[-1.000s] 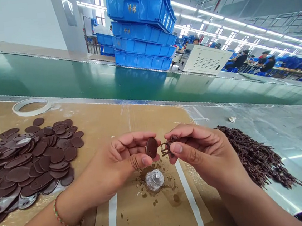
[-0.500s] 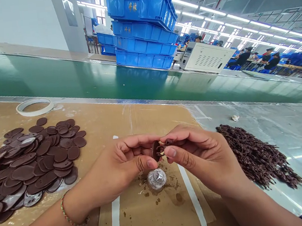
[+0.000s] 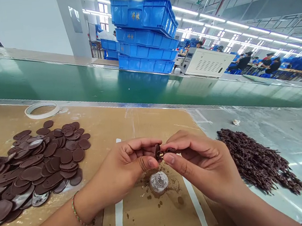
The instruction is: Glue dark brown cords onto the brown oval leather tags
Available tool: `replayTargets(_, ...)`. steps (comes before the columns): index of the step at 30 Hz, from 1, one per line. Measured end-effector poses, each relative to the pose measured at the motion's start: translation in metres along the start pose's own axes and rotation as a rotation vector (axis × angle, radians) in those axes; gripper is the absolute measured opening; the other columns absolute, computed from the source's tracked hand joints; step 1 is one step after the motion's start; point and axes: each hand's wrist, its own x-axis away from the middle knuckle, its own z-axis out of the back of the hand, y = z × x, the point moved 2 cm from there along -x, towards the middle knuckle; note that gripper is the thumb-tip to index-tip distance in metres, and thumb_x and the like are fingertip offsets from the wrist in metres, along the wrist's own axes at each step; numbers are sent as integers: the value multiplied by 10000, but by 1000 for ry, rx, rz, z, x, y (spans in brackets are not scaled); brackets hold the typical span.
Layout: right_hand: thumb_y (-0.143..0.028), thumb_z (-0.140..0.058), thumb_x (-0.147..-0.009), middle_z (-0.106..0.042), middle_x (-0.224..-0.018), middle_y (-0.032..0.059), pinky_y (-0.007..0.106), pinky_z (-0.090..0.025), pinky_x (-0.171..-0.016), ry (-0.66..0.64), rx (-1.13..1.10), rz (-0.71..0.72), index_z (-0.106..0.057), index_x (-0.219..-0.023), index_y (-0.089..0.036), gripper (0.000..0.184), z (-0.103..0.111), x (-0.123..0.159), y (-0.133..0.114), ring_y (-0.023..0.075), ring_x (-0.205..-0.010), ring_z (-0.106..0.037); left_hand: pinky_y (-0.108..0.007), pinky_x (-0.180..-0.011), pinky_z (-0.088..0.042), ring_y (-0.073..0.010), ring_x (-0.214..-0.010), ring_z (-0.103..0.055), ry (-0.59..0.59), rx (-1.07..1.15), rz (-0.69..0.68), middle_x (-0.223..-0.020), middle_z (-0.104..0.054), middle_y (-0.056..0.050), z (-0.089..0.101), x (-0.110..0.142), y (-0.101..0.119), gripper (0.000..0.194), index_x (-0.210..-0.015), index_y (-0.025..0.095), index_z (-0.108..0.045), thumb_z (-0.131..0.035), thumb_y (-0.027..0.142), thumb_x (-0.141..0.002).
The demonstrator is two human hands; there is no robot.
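My left hand (image 3: 124,168) pinches a small brown oval disc (image 3: 157,151) between thumb and fingers. My right hand (image 3: 199,162) pinches a small brown branched piece (image 3: 168,150) and presses it against the disc; the two hands meet fingertip to fingertip. Directly below them a small clear glass jar (image 3: 158,182) stands on the cardboard mat (image 3: 106,128), ringed by brown crumbs. A big heap of brown oval discs (image 3: 35,164) lies to the left of my left wrist. A pile of brown branched pieces (image 3: 255,159) lies to the right of my right hand.
A white tape ring (image 3: 41,110) lies at the mat's far left. A green conveyor belt (image 3: 83,80) runs behind the bench. Beyond it stand stacked blue crates (image 3: 145,34) and a white metal box (image 3: 209,62). Several people sit at benches far right.
My hands have come together: the branched piece, held apart from the disc a second ago, now touches it. The camera has tilted slightly, shifting the scene down.
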Motion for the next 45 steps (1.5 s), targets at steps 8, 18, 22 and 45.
replayTargets(8,-133,-758,-817,-725,-824,17,236,-561,-664,8,-88,-85,-769,-875,-228,112,-2,-1,0,124,-754,-680,-141,-696,-504,-68,-730,-612,-6,-7,-10,-793,-721,21,1,-2,-2,220,-980,344,-792,-806,266,-775)
replayTargets(18,-177,-848,-759,-649,-692,-35,126,-490,-479,-83,-501,-360,-743,-771,-202,109,-6,-4,5,64,-569,-646,-134,-749,-534,-66,-756,-668,-18,-60,9,-797,-765,31,3,0,-2,264,-1030,378,-774,-794,262,-794)
replayTargets(22,-136,-886,-695,-663,-691,-41,101,-530,-494,-104,-610,-447,-723,-741,-184,175,-7,-4,6,61,-571,-656,-133,-762,-533,-62,-748,-662,19,-99,13,-789,-769,35,4,0,-3,240,-998,361,-786,-819,311,-766)
replayTargets(45,-251,-926,-639,-706,-667,-18,149,-565,-479,-91,-671,-539,-689,-709,-163,262,-8,-5,13,73,-525,-628,-200,-746,-556,-114,-742,-696,35,-91,22,-778,-776,0,2,-3,-5,155,-921,269,-806,-819,258,-766)
